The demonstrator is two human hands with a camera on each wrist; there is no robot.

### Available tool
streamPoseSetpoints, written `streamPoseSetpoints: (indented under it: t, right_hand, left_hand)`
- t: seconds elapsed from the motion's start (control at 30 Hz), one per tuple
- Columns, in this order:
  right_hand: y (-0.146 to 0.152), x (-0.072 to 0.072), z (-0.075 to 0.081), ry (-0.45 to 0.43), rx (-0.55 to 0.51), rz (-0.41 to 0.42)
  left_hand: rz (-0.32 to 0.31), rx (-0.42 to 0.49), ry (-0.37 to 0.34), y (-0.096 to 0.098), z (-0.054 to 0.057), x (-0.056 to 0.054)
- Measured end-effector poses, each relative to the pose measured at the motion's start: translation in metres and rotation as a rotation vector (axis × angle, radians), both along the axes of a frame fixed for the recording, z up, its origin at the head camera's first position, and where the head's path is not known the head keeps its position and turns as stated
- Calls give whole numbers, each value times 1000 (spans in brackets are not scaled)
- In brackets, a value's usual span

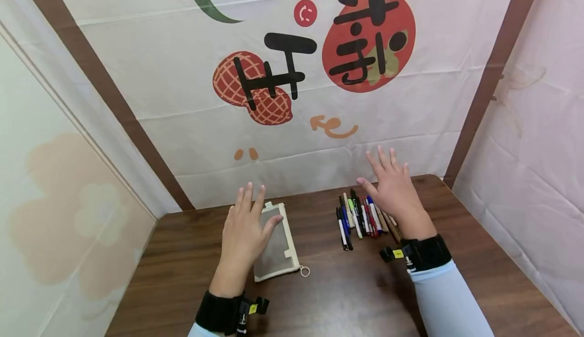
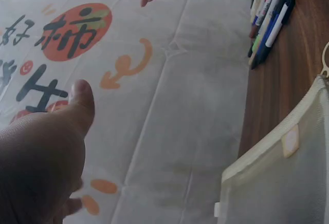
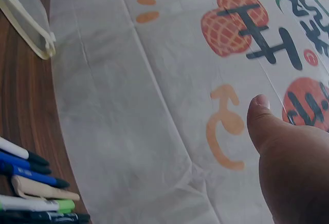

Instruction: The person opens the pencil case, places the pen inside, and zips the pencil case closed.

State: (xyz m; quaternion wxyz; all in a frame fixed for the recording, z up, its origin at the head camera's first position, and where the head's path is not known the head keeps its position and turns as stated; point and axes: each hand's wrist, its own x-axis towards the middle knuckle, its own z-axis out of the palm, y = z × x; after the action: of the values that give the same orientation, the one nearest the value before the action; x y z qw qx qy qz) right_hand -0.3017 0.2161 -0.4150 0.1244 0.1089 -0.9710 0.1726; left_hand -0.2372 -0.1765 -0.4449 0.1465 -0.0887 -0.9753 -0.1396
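My left hand (image 1: 245,230) hovers over the left part of a zippered mesh pouch (image 1: 288,235), its fingers straight and spread, holding nothing. The pouch lies flat, cream-edged with a grey see-through panel, and a ring pull (image 1: 305,271) sits at its near right corner. My right hand (image 1: 396,192) is raised beside a row of pens (image 1: 360,218), fingers spread, and covers some of their right side from the head camera. Blue, black, red, green and tan pens lie side by side. In the right wrist view, several pens (image 3: 36,175) show at lower left, apart from the thumb.
The brown wooden table (image 1: 319,306) ends at a white printed curtain (image 1: 191,139) behind it. Another pale curtain (image 1: 524,185) hangs along the right side, and a flower-printed panel (image 1: 55,200) stands at left. Both wrists wear black straps (image 1: 429,252) with small devices.
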Motion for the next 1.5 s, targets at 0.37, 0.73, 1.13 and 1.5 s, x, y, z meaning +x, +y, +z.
streamPoseSetpoints:
  t: [0.37,0.73,1.13,1.5]
  right_hand:
    - [27,-16,-7,-87,-96,-96]
    - [59,-37,-40,-265,-121,-205]
    - [84,-42,-69,-391,-45,-322]
    - [102,-43,-94,-441,-58,-331]
  left_hand:
    - [163,30,-173,6,-15,-14]
    - [216,34,-371,21,-47,-42]
    - [195,-99,-352,34,-65,-52]
    - [126,-45,-360,49,-65,-44]
